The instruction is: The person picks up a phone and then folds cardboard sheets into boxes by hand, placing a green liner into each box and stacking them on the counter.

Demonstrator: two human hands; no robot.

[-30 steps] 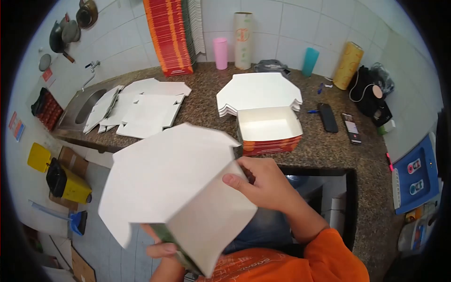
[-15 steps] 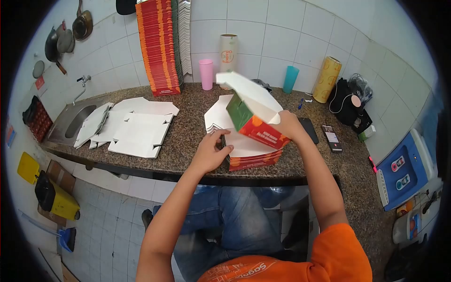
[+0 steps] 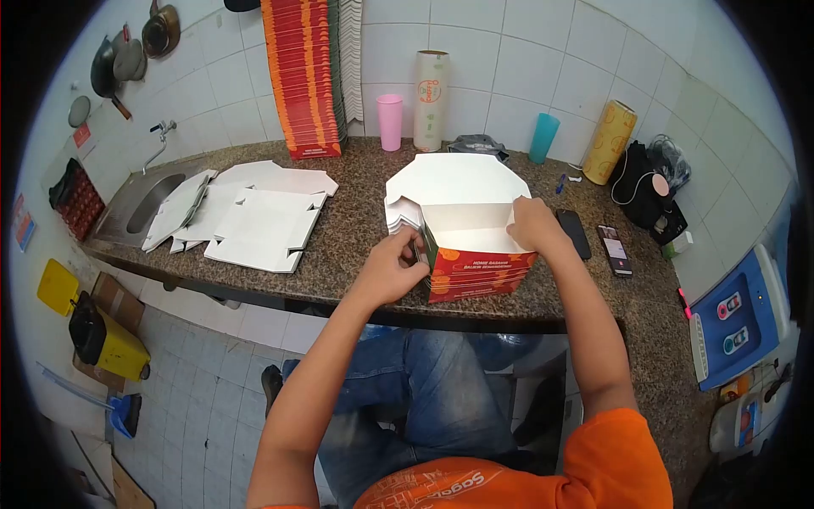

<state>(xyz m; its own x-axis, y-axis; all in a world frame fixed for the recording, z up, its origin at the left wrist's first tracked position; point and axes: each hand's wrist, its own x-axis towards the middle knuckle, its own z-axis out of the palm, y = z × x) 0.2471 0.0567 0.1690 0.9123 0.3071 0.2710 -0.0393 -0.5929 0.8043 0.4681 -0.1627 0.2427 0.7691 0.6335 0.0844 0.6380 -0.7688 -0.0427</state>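
Note:
An open red and green box [image 3: 482, 260], white inside, sits on a stack of nested boxes near the counter's front edge. Its wide white lid flap [image 3: 458, 177] stands up at the back. My right hand [image 3: 534, 226] grips the box's right side wall, thumb inside and fingers outside. At the left side of the stack is my left hand [image 3: 392, 267], its fingers curled against the edges of the stacked white flaps [image 3: 404, 214]. Its thumb is apart from the fingers, near the box's front left corner.
Flat white cardboard pieces [image 3: 270, 222] lie left, beside the sink [image 3: 154, 204]. Behind stand a tall red stack [image 3: 303, 85], a pink cup [image 3: 390, 123], plastic rolls [image 3: 431, 102] and a teal cup [image 3: 543, 138]. Phones [image 3: 615, 249] lie right.
The box, tilted and raised before, has come down level on the stack, with its opening facing up. My right hand has lowered with it. The view has shifted slightly.

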